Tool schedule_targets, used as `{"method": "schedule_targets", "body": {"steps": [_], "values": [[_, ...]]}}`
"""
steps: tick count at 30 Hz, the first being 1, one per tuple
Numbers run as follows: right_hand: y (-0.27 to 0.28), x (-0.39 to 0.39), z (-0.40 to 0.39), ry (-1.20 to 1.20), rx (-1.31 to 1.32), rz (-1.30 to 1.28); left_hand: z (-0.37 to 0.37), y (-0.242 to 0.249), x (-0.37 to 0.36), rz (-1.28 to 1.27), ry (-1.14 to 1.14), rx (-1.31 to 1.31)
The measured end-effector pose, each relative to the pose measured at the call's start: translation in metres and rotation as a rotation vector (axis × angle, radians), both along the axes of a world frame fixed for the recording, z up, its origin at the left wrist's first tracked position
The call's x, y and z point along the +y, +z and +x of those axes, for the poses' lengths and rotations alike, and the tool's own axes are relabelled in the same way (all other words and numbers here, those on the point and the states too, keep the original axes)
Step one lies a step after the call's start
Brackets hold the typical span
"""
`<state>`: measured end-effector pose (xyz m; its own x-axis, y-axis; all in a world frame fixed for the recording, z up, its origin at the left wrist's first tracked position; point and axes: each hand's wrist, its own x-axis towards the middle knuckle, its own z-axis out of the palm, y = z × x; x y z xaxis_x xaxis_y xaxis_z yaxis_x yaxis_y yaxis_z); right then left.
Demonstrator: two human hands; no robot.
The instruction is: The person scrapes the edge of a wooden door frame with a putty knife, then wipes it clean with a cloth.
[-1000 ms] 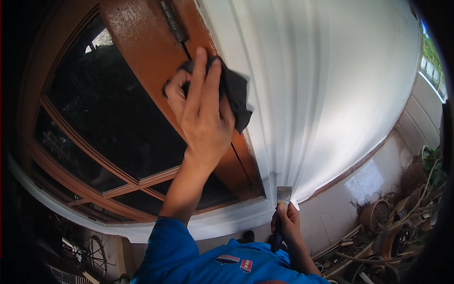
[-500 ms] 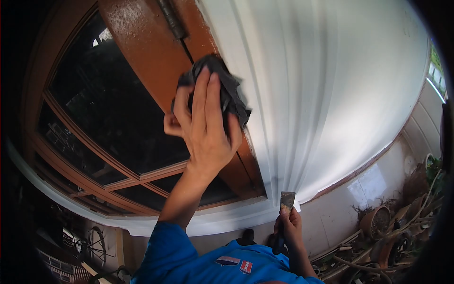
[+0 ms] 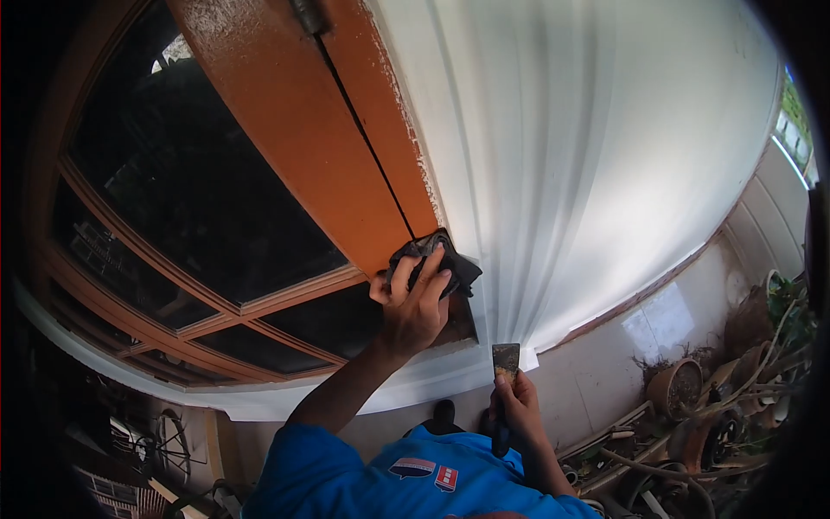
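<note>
My left hand [image 3: 417, 313] presses a crumpled black cloth [image 3: 462, 275] against the brown wooden window frame [image 3: 367, 186], low down where a dark seam runs between two boards. The fingers are bent over the cloth and hide part of it. Lower right, my right hand [image 3: 521, 406] grips a putty knife [image 3: 506, 356] by its dark handle, with the broad, stained blade pointing up, apart from the wall. Flecks of white paint mark the frame's edge beside the white moulding [image 3: 467, 130].
Dark glass panes [image 3: 199, 182] fill the window at left, with a metal hinge [image 3: 309, 16] above. A white wall [image 3: 657, 156] curves away on the right. Clay pots [image 3: 674, 387], branches and clutter line the floor at lower right. A spoked wheel [image 3: 173, 445] stands lower left.
My left hand has slid down and to the right along the frame with the black cloth, baring more of the seam. My right hand still holds the putty knife, slightly further left in view.
</note>
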<state>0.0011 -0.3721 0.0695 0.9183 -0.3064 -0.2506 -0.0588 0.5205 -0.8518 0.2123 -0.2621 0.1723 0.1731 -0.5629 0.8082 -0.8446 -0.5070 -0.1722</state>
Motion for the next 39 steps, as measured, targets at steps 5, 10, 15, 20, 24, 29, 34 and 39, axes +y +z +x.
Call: {"method": "schedule_targets", "body": {"steps": [5,10,15,20,24,29,34,39], "values": [[0.008,-0.001,-0.001,0.007,-0.032,-0.052,-0.001,0.052,-0.014,-0.048,0.169,-0.062],[0.016,0.0,-0.001,-0.009,-0.052,-0.075,0.006,0.166,-0.031,-0.139,0.21,-0.215],[0.006,-0.002,-0.005,-0.06,-0.027,-0.084,0.006,0.116,-0.026,-0.076,0.202,-0.16],[-0.014,-0.014,-0.014,-0.108,0.02,-0.093,0.0,-0.036,-0.003,0.087,0.11,-0.047],[-0.029,-0.018,-0.019,-0.084,0.05,-0.113,0.002,-0.074,0.012,0.199,0.13,-0.088],[-0.029,-0.016,-0.017,-0.02,0.043,-0.13,-0.001,0.024,-0.002,0.22,0.29,-0.03],[-0.025,-0.015,-0.018,-0.019,0.034,-0.139,0.019,0.119,-0.011,0.03,0.243,-0.197],[-0.035,-0.015,-0.022,-0.041,0.069,-0.091,0.015,0.11,-0.016,0.022,0.253,-0.2]]}}
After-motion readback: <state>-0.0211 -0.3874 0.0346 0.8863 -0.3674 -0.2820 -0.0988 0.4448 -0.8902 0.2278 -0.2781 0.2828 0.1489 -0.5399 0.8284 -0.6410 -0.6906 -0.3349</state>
